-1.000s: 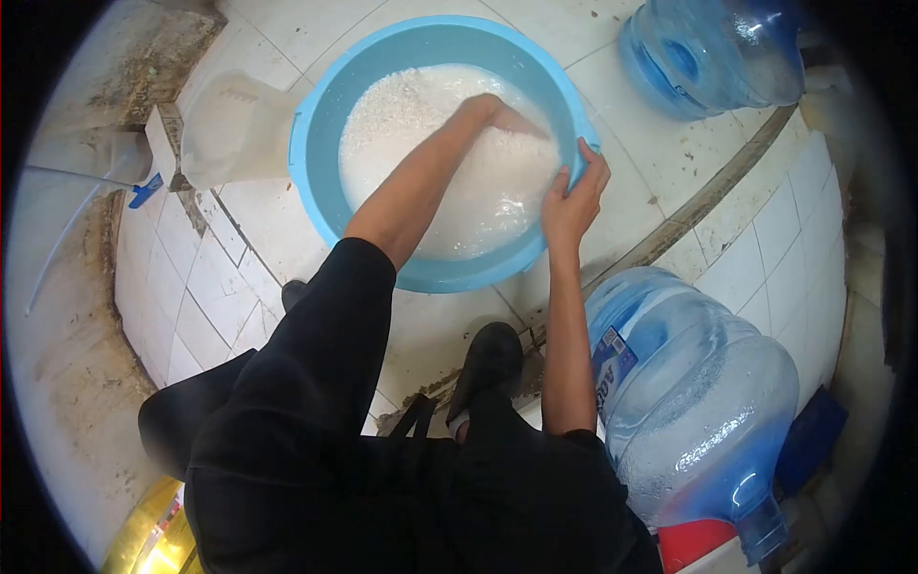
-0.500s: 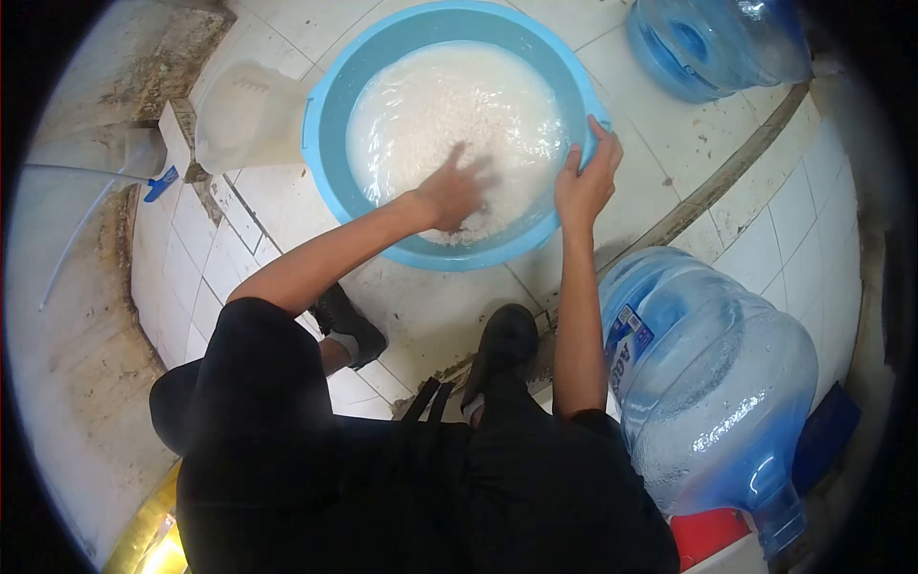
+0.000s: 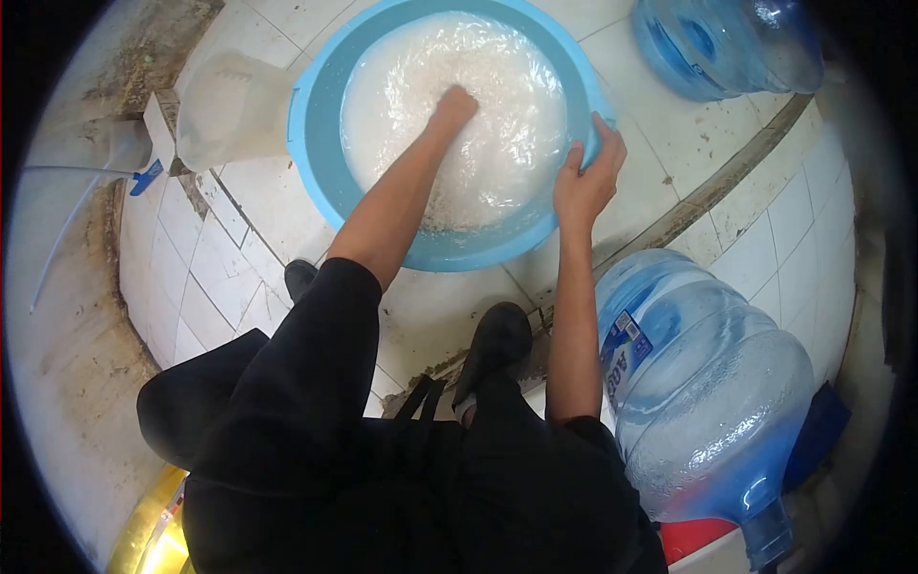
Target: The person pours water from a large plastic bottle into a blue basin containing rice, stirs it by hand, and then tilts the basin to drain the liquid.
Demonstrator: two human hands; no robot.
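Note:
A light-blue basin (image 3: 304,153) stands on the tiled floor, holding cloudy white water with pale grains (image 3: 449,206) that look like rice. Near the middle of the basin, my left hand (image 3: 457,103) is dipped into the water. Its fingers are hidden beneath the surface, so what they hold, if anything, does not show. My right hand (image 3: 590,174) grips the basin's right rim, thumb on the inner side and fingers on the outer side.
A large clear blue water bottle (image 3: 712,383) lies at the right, with another (image 3: 717,48) at the upper right. A translucent container (image 3: 222,110) stands left of the basin. A raised ledge (image 3: 708,191) crosses the floor. My shoe (image 3: 499,340) is below the basin.
My left hand has moved up and slightly right, from the lower part of the basin to its middle, with its fingers now under water. My right hand stays on the rim.

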